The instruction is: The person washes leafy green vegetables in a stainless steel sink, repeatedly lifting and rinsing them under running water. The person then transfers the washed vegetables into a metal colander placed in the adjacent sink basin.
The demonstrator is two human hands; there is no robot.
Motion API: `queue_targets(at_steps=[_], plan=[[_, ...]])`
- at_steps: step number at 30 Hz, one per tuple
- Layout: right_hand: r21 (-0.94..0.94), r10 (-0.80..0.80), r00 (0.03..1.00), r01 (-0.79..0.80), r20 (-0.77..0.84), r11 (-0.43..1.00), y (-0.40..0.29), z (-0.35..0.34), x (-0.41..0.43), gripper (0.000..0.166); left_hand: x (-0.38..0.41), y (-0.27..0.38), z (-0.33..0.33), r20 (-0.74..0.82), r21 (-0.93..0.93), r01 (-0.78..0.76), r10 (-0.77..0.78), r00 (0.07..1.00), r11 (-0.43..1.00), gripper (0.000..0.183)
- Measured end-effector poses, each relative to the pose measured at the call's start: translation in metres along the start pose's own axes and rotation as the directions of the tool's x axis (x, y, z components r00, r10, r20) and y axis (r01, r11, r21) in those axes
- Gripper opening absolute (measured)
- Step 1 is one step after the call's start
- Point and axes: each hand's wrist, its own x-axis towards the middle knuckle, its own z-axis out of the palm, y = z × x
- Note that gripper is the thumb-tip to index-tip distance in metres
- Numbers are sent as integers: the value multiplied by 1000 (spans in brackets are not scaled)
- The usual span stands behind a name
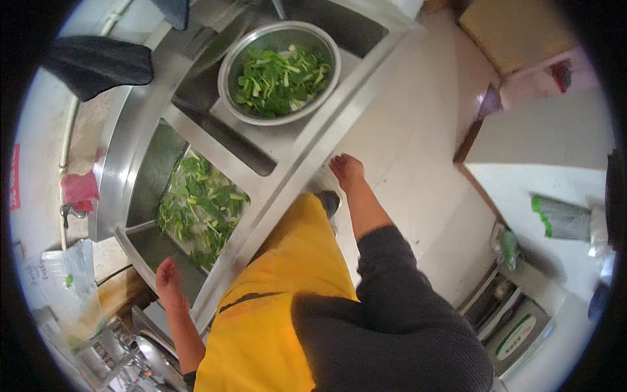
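Observation:
Before me is a stainless steel double sink [223, 142]. Leafy green vegetables [203, 201] float or lie in the near left basin, where water seems to stand. On the far basin rests a round metal bowl [338, 73] holding more cut leafy greens [281, 81]. My left hand [169, 277] is by the sink's left end, near the near basin's corner, its fingers curled and nothing visible in it. My right hand [348, 169] hangs over the floor just outside the sink's front edge, fingers bent; no held object shows. I wear a yellow apron [284, 259].
Dark cloths [105, 66] and a pink cloth [81, 188] hang by the wall pipe. Metal racks with utensils [132, 362] stand at lower left. A white counter or cabinet [534, 142] is at right, with a crate-like container [514, 313] below.

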Motion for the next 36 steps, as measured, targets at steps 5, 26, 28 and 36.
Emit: queue_targets(at_steps=[5,26,28,36], plan=[[-163,-428,899,438,90,884,-69,-7,-85,16,10,-9,1,-45,101,37,-33,998,994,33],[-227,122,547,526,829,-819,-46,353,93,54,129,111,340,-212,813,27,253,944,581,72],[-6,358,575,534,736,-846,-24,347,70,50,129,114,339,-252,812,81,222,942,579,72],[336,709,552,631,439,-699,-75,286,19,22,130,119,340,-261,819,97,217,941,565,70]])
